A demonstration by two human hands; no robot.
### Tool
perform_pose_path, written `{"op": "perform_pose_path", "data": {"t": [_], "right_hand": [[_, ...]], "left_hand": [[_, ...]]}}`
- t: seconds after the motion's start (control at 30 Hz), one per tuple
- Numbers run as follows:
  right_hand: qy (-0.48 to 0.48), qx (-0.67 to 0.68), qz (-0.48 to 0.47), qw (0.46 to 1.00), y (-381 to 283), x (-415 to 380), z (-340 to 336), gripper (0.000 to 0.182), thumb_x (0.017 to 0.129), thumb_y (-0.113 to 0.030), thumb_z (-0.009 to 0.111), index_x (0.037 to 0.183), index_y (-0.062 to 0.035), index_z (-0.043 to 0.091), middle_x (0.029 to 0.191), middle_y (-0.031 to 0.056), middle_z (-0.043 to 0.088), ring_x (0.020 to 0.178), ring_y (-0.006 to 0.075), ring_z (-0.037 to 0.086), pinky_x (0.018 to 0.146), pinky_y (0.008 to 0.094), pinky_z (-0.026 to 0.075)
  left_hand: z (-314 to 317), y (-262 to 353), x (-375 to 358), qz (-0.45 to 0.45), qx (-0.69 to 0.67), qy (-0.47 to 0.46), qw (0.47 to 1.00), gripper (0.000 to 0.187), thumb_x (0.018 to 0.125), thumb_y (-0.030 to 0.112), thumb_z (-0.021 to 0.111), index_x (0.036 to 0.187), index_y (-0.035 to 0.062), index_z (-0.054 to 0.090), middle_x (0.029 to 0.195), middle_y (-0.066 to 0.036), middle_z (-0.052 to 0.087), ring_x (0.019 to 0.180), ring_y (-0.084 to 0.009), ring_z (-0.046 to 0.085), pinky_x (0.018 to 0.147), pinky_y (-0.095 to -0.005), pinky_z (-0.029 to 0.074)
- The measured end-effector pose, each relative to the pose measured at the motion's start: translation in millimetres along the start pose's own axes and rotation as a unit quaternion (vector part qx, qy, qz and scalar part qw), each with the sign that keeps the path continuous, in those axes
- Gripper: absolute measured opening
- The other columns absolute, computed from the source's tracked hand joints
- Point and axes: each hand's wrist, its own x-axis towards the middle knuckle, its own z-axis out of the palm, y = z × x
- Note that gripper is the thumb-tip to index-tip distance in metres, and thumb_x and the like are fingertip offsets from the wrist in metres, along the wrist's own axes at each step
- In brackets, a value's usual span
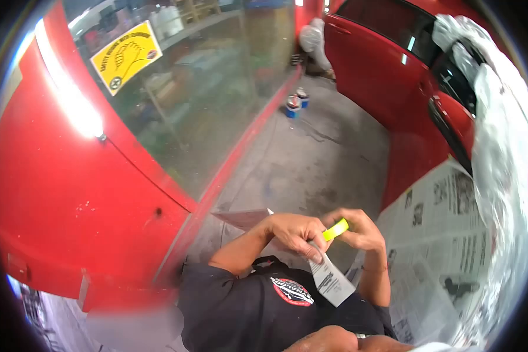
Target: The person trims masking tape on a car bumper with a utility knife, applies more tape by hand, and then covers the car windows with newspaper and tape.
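In front of the dark shirt, my left hand [299, 234] has its fingers closed on a folded piece of printed paper [332, 283], which hangs down below it. Close beside it, my right hand [361, 230] is curled around a bright yellow-green strip [335, 229] that looks like tape. The strip spans the gap between the two hands. Some of the fingertips on both hands are hidden behind the paper and strip.
At the right, a red car [387, 64] is partly covered by newspaper [446, 234] and clear plastic sheeting [501, 123]. Cans [293, 107] stand on the grey floor [317, 170]. A red wall with a window [205, 100] and yellow sign [126, 57] is at the left.
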Motion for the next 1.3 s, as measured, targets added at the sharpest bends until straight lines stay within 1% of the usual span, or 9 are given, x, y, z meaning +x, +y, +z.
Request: {"op": "perform_pose_path", "data": {"t": [0.03, 0.2, 0.4, 0.5, 0.63, 0.77, 0.87, 1.07, 1.3], "right_hand": [[-0.048, 0.050, 0.086, 0.994, 12.7, -0.2, -10.0, 0.030, 0.081, -0.007, 0.075, 0.109, -0.0002, 0.069, 0.097, 0.0080, 0.071, 0.091, 0.0153, 0.065, 0.081, 0.0331, 0.051], [0.069, 0.337, -0.007, 0.939, 72.7, 5.9, -28.2, 0.031, 0.089, -0.019, 0.078, 0.110, 0.0012, 0.069, 0.094, 0.0003, 0.070, 0.083, 0.0082, 0.061, 0.074, 0.0263, 0.049], [0.390, 0.200, 0.111, 0.892, 149.1, -14.3, -108.4, 0.034, 0.099, -0.032, 0.065, 0.108, 0.0004, 0.069, 0.078, -0.0057, 0.058, 0.068, 0.0041, 0.049, 0.059, 0.0235, 0.039], [0.564, 0.125, 0.088, 0.811, 166.0, -16.8, -156.1, 0.034, 0.099, -0.031, 0.063, 0.078, -0.0047, 0.066, 0.068, -0.0057, 0.051, 0.063, 0.0039, 0.043, 0.056, 0.0244, 0.031], [0.564, 0.032, 0.053, 0.823, 177.9, 19.3, -230.3, 0.027, 0.091, -0.023, 0.070, 0.072, -0.0043, 0.064, 0.068, -0.0023, 0.056, 0.065, 0.0045, 0.046, 0.057, 0.0254, 0.035], [0.478, 0.182, -0.001, 0.859, 179.7, 72.1, -286.1, 0.026, 0.085, -0.020, 0.079, 0.073, -0.0035, 0.063, 0.065, -0.0034, 0.056, 0.063, 0.0043, 0.047, 0.056, 0.0248, 0.036], [0.433, 0.099, 0.067, 0.894, 198.7, 90.9, -319.1, 0.023, 0.089, -0.017, 0.078, 0.077, -0.0033, 0.064, 0.070, -0.0031, 0.061, 0.066, 0.0040, 0.053, 0.057, 0.0246, 0.040], [0.351, -0.107, 0.134, 0.921, 223.6, 119.4, -340.5, 0.032, 0.101, -0.022, 0.062, 0.119, 0.0034, 0.054, 0.099, 0.0258, 0.060, 0.090, 0.0425, 0.062, 0.078, 0.0482, 0.047], [0.560, -0.156, 0.238, 0.778, 302.3, 170.8, -423.1, 0.033, 0.096, -0.028, 0.070, 0.111, -0.0012, 0.058, 0.093, 0.0252, 0.064, 0.083, 0.0444, 0.066, 0.071, 0.0490, 0.051]], "left_hand": [[-10.8, -9.5, -7.1, 0.011, 0.040, 0.087, 0.995, 0.018, 0.093, 0.021, 0.074, 0.088, 0.0037, 0.075, 0.084, -0.006, 0.066, 0.082, -0.0215, 0.062, 0.071, -0.0358, 0.047], [-72.6, -51.9, 4.5, -0.063, 0.142, 0.350, 0.924, 0.017, 0.094, 0.021, 0.074, 0.089, 0.0047, 0.076, 0.093, -0.008, 0.070, 0.098, -0.0239, 0.065, 0.085, -0.0362, 0.051], [-175.4, -117.4, 74.2, -0.087, 0.427, 0.397, 0.808, 0.012, 0.091, 0.018, 0.073, 0.094, 0.0071, 0.075, 0.090, -0.009, 0.071, 0.078, -0.0265, 0.068, 0.071, -0.0369, 0.053], [-230.2, -150.6, 109.2, -0.084, 0.475, 0.334, 0.810, 0.012, 0.091, 0.018, 0.071, 0.096, 0.0065, 0.074, 0.090, -0.012, 0.071, 0.080, -0.0306, 0.068, 0.072, -0.0401, 0.054], [-305.8, -199.1, 157.3, -0.094, 0.466, 0.459, 0.751, 0.014, 0.093, 0.016, 0.064, 0.099, 0.0063, 0.071, 0.094, -0.014, 0.071, 0.084, -0.0368, 0.066, 0.076, -0.0475, 0.053], [-358.3, -223.4, 201.8, -0.133, 0.499, 0.489, 0.703, 0.017, 0.095, 0.015, 0.061, 0.106, 0.0062, 0.070, 0.099, -0.015, 0.070, 0.092, -0.0369, 0.065, 0.082, -0.0471, 0.050], [-413.3, -242.1, 245.6, -0.136, 0.491, 0.528, 0.679, 0.018, 0.097, 0.016, 0.060, 0.109, 0.0064, 0.069, 0.099, -0.015, 0.069, 0.096, -0.0363, 0.064, 0.084, -0.0463, 0.049], [-531.3, -287.1, 342.0, -0.020, 0.481, 0.556, 0.678, 0.014, 0.097, 0.009, 0.061, 0.108, 0.0050, 0.068, 0.097, -0.014, 0.068, 0.092, -0.0351, 0.063, 0.083, -0.0440, 0.048], [-686.8, -338.5, 486.2, 0.172, 0.335, 0.532, 0.758, 0.013, 0.100, 0.007, 0.057, 0.107, 0.0020, 0.066, 0.092, -0.015, 0.067, 0.086, -0.0346, 0.065, 0.077, -0.0422, 0.051]]}}
